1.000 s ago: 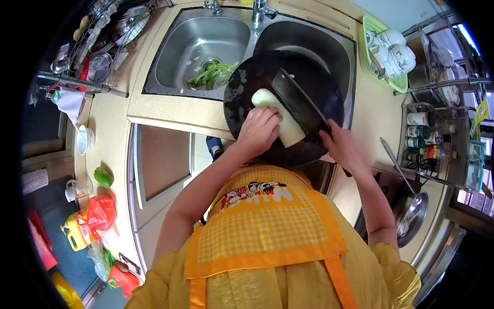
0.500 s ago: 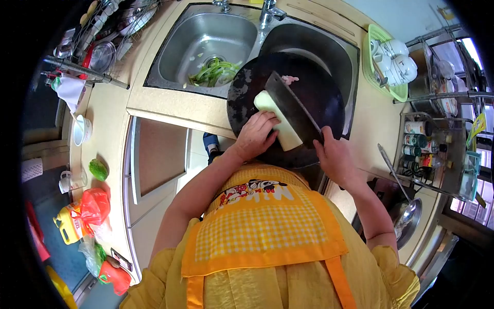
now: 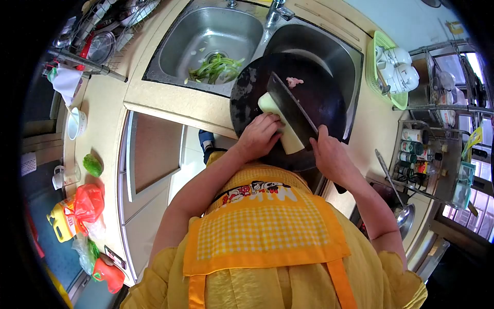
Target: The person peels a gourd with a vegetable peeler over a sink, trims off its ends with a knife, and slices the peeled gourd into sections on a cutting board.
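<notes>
A long, thick, peeled pale-green vegetable lies on a dark round chopping board; its exact kind I cannot tell. My left hand presses on its left side with bent fingers. In my right hand is a cleaver, its handle mostly hidden by the fingers. The broad blade stands along the vegetable's right side, close against it. Beyond the blade, a small pink piece, seemingly raw meat, sits on the board.
The board rests over the right sink basin. Green peelings lie in the left basin. A green basket of bowls stands at right, beside a spice rack. An open cabinet door is below left.
The view has shifted slightly. The cleaver has moved a little against the board, and more of the pink piece shows beside the blade. My left hand stays on the vegetable.
</notes>
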`<act>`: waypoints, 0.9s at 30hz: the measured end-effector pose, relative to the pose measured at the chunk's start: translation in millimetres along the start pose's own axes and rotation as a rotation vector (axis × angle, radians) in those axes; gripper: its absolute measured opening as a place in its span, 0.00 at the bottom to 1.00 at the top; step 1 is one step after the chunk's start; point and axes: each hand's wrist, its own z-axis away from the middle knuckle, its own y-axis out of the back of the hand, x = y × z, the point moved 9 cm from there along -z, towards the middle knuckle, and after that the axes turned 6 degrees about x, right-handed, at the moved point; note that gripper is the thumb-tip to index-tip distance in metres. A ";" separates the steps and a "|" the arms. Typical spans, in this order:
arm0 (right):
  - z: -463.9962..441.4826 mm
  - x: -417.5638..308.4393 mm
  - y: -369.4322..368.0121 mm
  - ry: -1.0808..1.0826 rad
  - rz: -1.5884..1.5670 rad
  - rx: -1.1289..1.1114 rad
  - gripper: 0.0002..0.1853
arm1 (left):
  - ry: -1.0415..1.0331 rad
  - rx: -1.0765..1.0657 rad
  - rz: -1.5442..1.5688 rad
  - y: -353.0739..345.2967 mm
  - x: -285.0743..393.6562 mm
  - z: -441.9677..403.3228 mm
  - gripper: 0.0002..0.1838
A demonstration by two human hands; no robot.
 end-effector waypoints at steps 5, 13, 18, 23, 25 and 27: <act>-14.7 6.6 -3.9 -0.019 -0.011 0.001 0.11 | 0.004 -0.004 0.013 0.7 -0.1 -2.3 0.17; -62.1 7.2 -56.6 0.042 0.042 0.033 0.11 | 0.022 -0.015 -0.010 1.0 -3.7 -1.5 0.17; -65.7 0.4 -55.1 -0.030 0.048 -0.018 0.10 | 0.008 -0.007 -0.020 2.7 -2.4 -2.4 0.16; -63.7 -1.5 -43.4 0.055 0.043 0.003 0.10 | 0.012 -0.011 -0.033 5.1 1.0 -3.8 0.16; -51.7 -2.6 -31.9 0.049 0.025 -0.025 0.10 | 0.029 -0.016 0.000 4.7 0.8 -1.9 0.17; -44.9 -0.9 -27.7 0.031 0.026 -0.048 0.10 | 0.025 -0.043 0.025 -0.6 0.3 -2.4 0.17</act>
